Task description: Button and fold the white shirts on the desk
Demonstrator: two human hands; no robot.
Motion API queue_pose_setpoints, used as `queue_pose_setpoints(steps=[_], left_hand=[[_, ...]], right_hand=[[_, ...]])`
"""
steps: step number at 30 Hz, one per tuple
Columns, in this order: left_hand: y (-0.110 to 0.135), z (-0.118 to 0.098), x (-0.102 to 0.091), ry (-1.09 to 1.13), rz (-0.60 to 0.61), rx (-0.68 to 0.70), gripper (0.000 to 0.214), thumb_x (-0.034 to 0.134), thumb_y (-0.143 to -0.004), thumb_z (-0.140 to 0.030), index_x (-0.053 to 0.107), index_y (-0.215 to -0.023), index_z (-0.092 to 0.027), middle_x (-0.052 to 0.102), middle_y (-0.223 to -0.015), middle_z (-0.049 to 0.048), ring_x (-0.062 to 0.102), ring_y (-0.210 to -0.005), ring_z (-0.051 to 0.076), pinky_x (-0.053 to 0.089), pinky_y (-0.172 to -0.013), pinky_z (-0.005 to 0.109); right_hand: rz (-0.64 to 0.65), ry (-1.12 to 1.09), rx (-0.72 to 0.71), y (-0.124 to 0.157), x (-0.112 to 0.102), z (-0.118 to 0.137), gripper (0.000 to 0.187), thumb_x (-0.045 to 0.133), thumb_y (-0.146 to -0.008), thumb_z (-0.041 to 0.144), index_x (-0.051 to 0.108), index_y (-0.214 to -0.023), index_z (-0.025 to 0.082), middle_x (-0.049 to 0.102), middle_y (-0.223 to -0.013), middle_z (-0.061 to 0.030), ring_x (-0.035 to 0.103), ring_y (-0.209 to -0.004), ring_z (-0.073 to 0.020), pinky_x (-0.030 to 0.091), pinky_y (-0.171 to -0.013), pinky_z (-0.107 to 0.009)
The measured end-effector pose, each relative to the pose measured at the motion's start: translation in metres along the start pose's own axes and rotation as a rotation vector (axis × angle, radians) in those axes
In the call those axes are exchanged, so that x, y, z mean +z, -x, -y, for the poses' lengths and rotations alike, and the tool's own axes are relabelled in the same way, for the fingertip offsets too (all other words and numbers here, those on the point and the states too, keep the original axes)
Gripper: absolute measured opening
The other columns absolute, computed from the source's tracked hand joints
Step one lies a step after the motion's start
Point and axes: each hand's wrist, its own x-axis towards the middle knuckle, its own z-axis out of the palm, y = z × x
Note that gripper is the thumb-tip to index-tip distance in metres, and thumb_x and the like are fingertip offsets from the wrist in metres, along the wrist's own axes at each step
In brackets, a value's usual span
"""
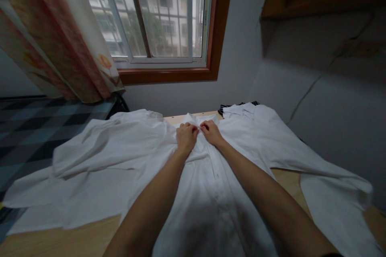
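Observation:
A white button-up shirt lies front up on the wooden table, its sleeves spread out to both sides. Near the collar, my left hand pinches the left edge of the front opening. My right hand pinches the opposite edge, close beside the left fingertips. Both hands are closed on the cloth just below the collar. Whether a button sits between the fingers is too small to tell. Down the middle runs the button placket, partly in the shadow toward the near end.
Wooden tabletop shows at the near left. More white cloth lies under the sleeves, and dark striped fabric pokes out at the far edge. A checkered surface adjoins on the left. Beyond are a curtain, a window and a wall cable.

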Motion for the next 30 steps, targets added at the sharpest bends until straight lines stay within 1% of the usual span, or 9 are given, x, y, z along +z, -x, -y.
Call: queue_pose_setpoints(steps=[3, 5, 9, 13, 17, 21, 25, 27, 30], left_hand=[[0.000, -0.001, 0.000, -0.013, 0.009, 0.040, 0.016, 0.057, -0.088, -0.028, 0.072, -0.085, -0.021, 0.068, -0.094, 0.0076, 0.054, -0.096, 0.026, 0.038, -0.078, 0.037], [0.000, -0.002, 0.000, -0.024, 0.013, 0.045, 0.016, 0.056, -0.087, -0.027, 0.071, -0.085, -0.021, 0.068, -0.095, 0.0078, 0.055, -0.097, 0.026, 0.039, -0.078, 0.037], [0.000, -0.002, 0.000, -0.035, -0.004, -0.059, 0.014, 0.062, -0.085, -0.030, 0.068, -0.090, -0.020, 0.068, -0.094, 0.0080, 0.056, -0.096, 0.027, 0.040, -0.079, 0.037], [0.000, -0.002, 0.000, -0.049, 0.018, -0.072, 0.014, 0.065, -0.083, -0.030, 0.069, -0.091, -0.020, 0.068, -0.097, 0.0078, 0.056, -0.098, 0.027, 0.040, -0.080, 0.037], [0.000, -0.001, 0.001, -0.044, 0.018, -0.068, 0.014, 0.063, -0.084, -0.031, 0.070, -0.090, -0.021, 0.068, -0.097, 0.0072, 0.055, -0.098, 0.026, 0.040, -0.080, 0.037], [-0.001, -0.002, 0.000, -0.027, 0.025, -0.023, 0.019, 0.060, -0.086, -0.037, 0.072, -0.086, -0.022, 0.068, -0.095, 0.0073, 0.054, -0.097, 0.026, 0.039, -0.079, 0.037], [0.000, -0.004, -0.002, -0.034, 0.023, 0.038, 0.020, 0.057, -0.088, -0.035, 0.072, -0.085, -0.022, 0.068, -0.096, 0.0072, 0.054, -0.098, 0.026, 0.038, -0.080, 0.038], [0.000, -0.004, -0.003, -0.055, 0.014, 0.057, 0.020, 0.055, -0.089, -0.033, 0.071, -0.086, -0.021, 0.067, -0.098, 0.0077, 0.053, -0.098, 0.026, 0.037, -0.080, 0.038], [0.001, -0.006, -0.003, -0.090, -0.028, 0.038, 0.020, 0.053, -0.090, -0.031, 0.070, -0.087, -0.020, 0.066, -0.099, 0.0092, 0.053, -0.100, 0.027, 0.037, -0.080, 0.040]], right_hand=[[-0.054, 0.024, 0.013, 0.003, -0.001, 0.001, 0.012, 0.052, -0.082, 0.011, 0.061, -0.084, 0.019, 0.055, -0.084, -0.0025, 0.052, -0.083, -0.0174, 0.041, -0.081, -0.029], [-0.064, 0.036, 0.022, 0.005, -0.001, 0.002, 0.015, 0.049, -0.081, 0.009, 0.061, -0.083, 0.019, 0.057, -0.083, -0.0025, 0.053, -0.083, -0.0175, 0.040, -0.080, -0.029], [-0.053, 0.049, 0.035, 0.006, 0.000, 0.005, 0.018, 0.049, -0.081, 0.007, 0.062, -0.083, 0.019, 0.059, -0.084, -0.0031, 0.054, -0.083, -0.0175, 0.040, -0.080, -0.029], [-0.016, 0.060, 0.100, 0.002, 0.007, 0.009, 0.018, 0.055, -0.081, 0.012, 0.065, -0.094, 0.019, 0.059, -0.091, -0.0050, 0.054, -0.087, -0.0183, 0.041, -0.083, -0.030], [0.003, 0.031, 0.126, -0.003, 0.011, 0.008, 0.012, 0.054, -0.085, 0.017, 0.066, -0.085, 0.018, 0.057, -0.089, -0.0057, 0.054, -0.089, -0.0193, 0.040, -0.084, -0.031], [0.023, -0.028, 0.108, -0.006, 0.007, 0.003, 0.010, 0.056, -0.084, 0.018, 0.064, -0.080, 0.019, 0.056, -0.083, -0.0029, 0.054, -0.085, -0.0179, 0.041, -0.082, -0.030], [0.012, -0.098, 0.089, -0.004, 0.002, 0.001, 0.007, 0.057, -0.080, 0.016, 0.061, -0.075, 0.019, 0.056, -0.079, -0.0004, 0.055, -0.083, -0.0161, 0.043, -0.082, -0.029], [-0.013, -0.132, 0.093, -0.002, 0.001, 0.001, 0.007, 0.058, -0.075, 0.014, 0.060, -0.076, 0.020, 0.057, -0.078, 0.0008, 0.055, -0.080, -0.0150, 0.044, -0.080, -0.028], [-0.067, -0.174, 0.133, 0.002, 0.000, 0.000, 0.020, 0.054, -0.069, 0.009, 0.057, -0.085, 0.020, 0.059, -0.075, 0.0032, 0.055, -0.069, -0.0126, 0.047, -0.070, -0.026]])
